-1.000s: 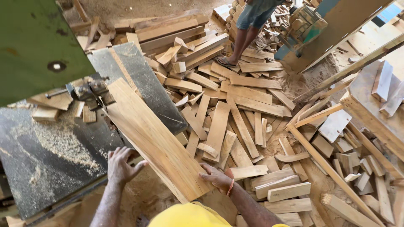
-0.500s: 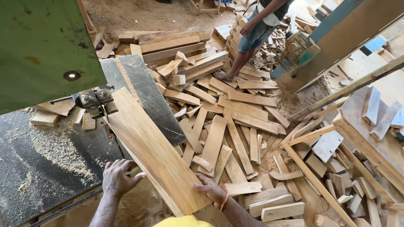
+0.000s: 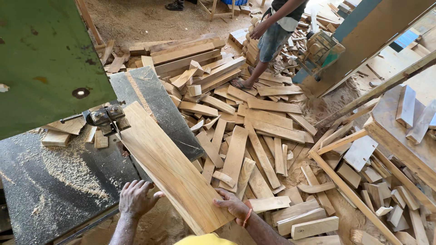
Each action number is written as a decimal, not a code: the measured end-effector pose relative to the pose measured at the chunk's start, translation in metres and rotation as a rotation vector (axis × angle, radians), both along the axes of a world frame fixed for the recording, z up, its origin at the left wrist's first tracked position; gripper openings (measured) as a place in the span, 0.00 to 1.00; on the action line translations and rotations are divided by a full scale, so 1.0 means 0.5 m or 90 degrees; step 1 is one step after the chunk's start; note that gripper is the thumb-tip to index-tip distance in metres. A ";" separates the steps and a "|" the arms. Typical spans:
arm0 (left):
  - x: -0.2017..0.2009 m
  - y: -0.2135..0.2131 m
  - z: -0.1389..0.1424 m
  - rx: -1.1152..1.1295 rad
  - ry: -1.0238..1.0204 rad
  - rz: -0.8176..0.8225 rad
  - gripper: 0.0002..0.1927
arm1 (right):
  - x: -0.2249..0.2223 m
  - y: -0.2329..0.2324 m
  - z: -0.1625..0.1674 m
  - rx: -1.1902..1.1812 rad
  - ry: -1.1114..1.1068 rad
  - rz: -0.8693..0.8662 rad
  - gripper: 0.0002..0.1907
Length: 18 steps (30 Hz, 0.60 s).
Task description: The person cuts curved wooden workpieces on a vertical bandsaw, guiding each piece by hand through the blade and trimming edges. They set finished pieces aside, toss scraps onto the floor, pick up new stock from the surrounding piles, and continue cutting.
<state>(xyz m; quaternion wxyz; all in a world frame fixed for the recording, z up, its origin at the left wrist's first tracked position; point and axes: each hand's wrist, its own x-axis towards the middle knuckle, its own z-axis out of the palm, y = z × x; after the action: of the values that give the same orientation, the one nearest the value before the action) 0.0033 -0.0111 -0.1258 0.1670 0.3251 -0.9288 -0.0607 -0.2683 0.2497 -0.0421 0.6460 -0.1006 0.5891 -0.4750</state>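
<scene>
Your left hand [image 3: 135, 198] lies flat, fingers spread, on the near end of the long plank [image 3: 168, 165]. Your right hand [image 3: 234, 205] grips the plank's right edge, fingers curled over it. Plank runs diagonally away from your fingertips across the dark saw table [image 3: 54, 181]; far end touches the blade guide [image 3: 105, 119] under the green housing [image 3: 45, 59]. Small offcuts [image 3: 56, 137] sit left of the guide. Scrap pile [image 3: 254, 136] just right of your right fingers; another person [image 3: 272, 36] stands beyond it.

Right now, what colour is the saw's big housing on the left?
Green, with worn, scuffed patches; the saw housing shows best in the head view.
</scene>
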 end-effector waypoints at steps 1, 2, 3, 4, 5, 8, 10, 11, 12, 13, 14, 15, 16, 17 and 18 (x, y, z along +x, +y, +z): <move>0.001 -0.001 -0.001 -0.002 0.009 0.002 0.40 | 0.000 0.000 0.000 0.011 -0.006 -0.006 0.34; 0.001 -0.003 -0.001 -0.004 0.019 0.004 0.40 | -0.001 -0.001 0.000 0.023 -0.010 -0.013 0.34; 0.001 -0.003 -0.002 -0.005 0.029 0.005 0.40 | -0.001 -0.001 0.001 0.031 -0.004 -0.012 0.34; 0.002 -0.004 -0.002 0.006 0.024 0.006 0.40 | -0.001 -0.002 0.001 0.039 0.003 -0.012 0.35; 0.002 -0.006 -0.002 0.014 0.020 0.007 0.39 | -0.002 -0.003 0.002 0.045 0.009 -0.012 0.35; 0.000 -0.005 0.004 0.033 0.005 0.025 0.38 | -0.004 -0.005 0.002 0.038 0.016 -0.007 0.35; -0.002 -0.001 0.014 0.046 -0.009 0.043 0.37 | -0.006 -0.006 -0.002 0.017 0.021 -0.005 0.35; -0.002 0.003 0.021 0.054 -0.019 0.054 0.36 | -0.006 -0.005 -0.005 0.007 0.024 -0.005 0.34; -0.001 0.007 0.026 0.063 -0.030 0.062 0.35 | -0.006 -0.005 -0.011 0.003 0.030 -0.001 0.34; 0.001 0.010 0.035 0.031 0.024 0.050 0.35 | -0.006 -0.004 -0.015 0.000 0.035 0.001 0.34; 0.003 0.013 0.043 0.001 0.077 0.038 0.34 | -0.005 -0.002 -0.022 -0.002 0.038 0.001 0.34; 0.006 0.018 0.050 -0.025 0.130 0.026 0.33 | -0.002 0.002 -0.029 -0.013 0.030 0.001 0.34; 0.011 0.023 0.055 0.003 0.102 0.042 0.33 | -0.001 0.004 -0.035 -0.024 0.025 -0.001 0.34; 0.011 0.024 0.060 0.029 0.079 0.059 0.32 | -0.003 0.006 -0.040 -0.037 0.026 -0.003 0.34; 0.012 0.027 0.063 0.056 0.059 0.079 0.31 | 0.001 0.007 -0.045 -0.056 0.052 0.015 0.34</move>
<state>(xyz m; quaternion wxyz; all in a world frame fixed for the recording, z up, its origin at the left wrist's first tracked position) 0.0093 0.0024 -0.0941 0.1986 0.3857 -0.8947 -0.1061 -0.2680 0.2531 -0.0649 0.6219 -0.1548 0.5923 -0.4883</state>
